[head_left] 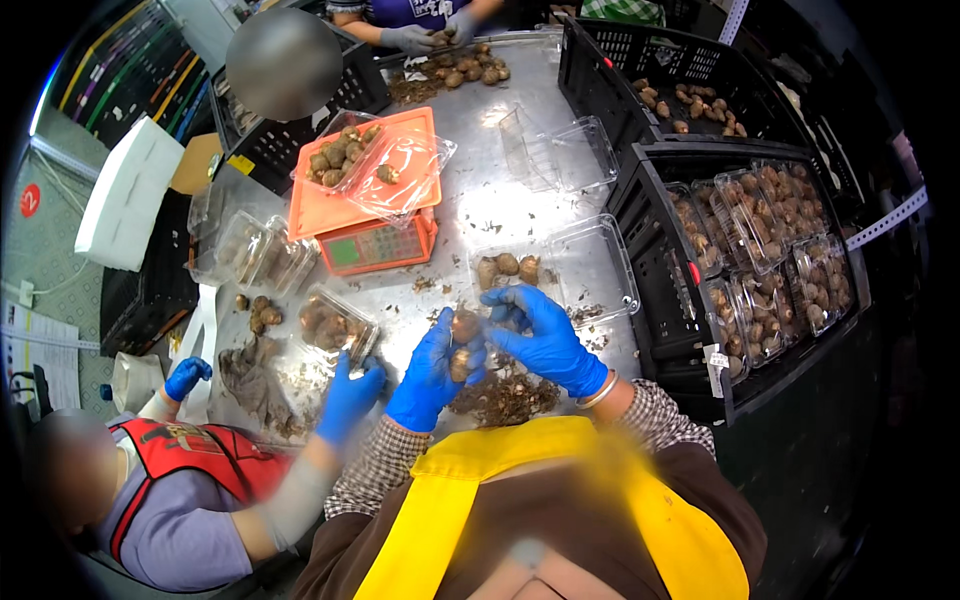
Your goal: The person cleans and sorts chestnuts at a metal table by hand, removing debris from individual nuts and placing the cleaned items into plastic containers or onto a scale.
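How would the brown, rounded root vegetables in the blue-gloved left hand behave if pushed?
The brown, rounded root vegetables would probably roll, given their curved sides. They also look fairly stiff, with plump outlines in the left hand.

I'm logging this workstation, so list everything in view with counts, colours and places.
Held tubers: two visible, brown, in the left hand
Open clamshell box: one, clear, beyond the hands, tubers inside
Filled clamshell boxes: several, clear, near right crate; others on and below the scale
Empty clamshell boxes: several, clear, left of scale; one far centre
Digital scale: one, orange, left of centre
Loose tubers: many, brown, far end; few left
Peel debris: heaps, brown, across table
Metal table: one, silver, centre
Black crates: two right, more upper left
Cloth: one, grey-brown, table's left
Co-workers: at least two, left and far side
Own hands: two, blue-gloved, centre; right hand beside left
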Tool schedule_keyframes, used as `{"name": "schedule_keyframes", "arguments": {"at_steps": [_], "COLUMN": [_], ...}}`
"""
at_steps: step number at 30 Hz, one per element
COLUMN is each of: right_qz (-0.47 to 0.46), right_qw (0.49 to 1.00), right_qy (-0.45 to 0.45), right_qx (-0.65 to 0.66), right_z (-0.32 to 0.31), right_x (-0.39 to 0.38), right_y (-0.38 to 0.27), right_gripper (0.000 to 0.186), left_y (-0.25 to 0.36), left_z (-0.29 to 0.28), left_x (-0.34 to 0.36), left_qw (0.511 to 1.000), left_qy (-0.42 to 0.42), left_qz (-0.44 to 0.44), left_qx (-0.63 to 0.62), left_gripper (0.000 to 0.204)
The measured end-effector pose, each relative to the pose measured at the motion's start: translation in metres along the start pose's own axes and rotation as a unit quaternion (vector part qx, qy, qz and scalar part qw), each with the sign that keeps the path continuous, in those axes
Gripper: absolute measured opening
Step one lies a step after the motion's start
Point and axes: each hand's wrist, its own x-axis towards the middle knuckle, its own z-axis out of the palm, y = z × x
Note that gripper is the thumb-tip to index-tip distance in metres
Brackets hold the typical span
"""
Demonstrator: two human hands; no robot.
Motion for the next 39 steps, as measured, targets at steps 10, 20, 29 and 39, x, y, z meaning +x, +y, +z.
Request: {"name": "schedule_keyframes", "arguments": {"at_steps": [10, 20, 29, 39], "right_qz": [-0.019, 0.099, 0.037, -0.064], "right_qw": [0.996, 0.985, 0.982, 0.988], "right_qy": [-0.026, -0.035, -0.041, 0.046], "right_qx": [0.081, 0.140, 0.180, -0.135], "right_z": [0.002, 0.006, 0.004, 0.010], "right_x": [-0.006, -0.010, -0.003, 0.007], "right_y": [0.015, 0.025, 0.028, 0.033], "right_gripper": [0.017, 0.015, 0.013, 0.009], "left_y": [-0.005, -0.009, -0.005, -0.011], "left_z": [-0.002, -0.013, 0.008, 0.007], "left_x": [0.002, -0.002, 0.007, 0.016], "left_qw": [0.987, 0.980, 0.979, 0.978], "left_qy": [-0.003, 0.043, 0.076, 0.047], "left_qz": [0.048, 0.027, 0.059, 0.059], "left_qx": [0.152, 0.195, 0.178, 0.195], "left_gripper": [0.042, 0.035, 0.039, 0.041]}}
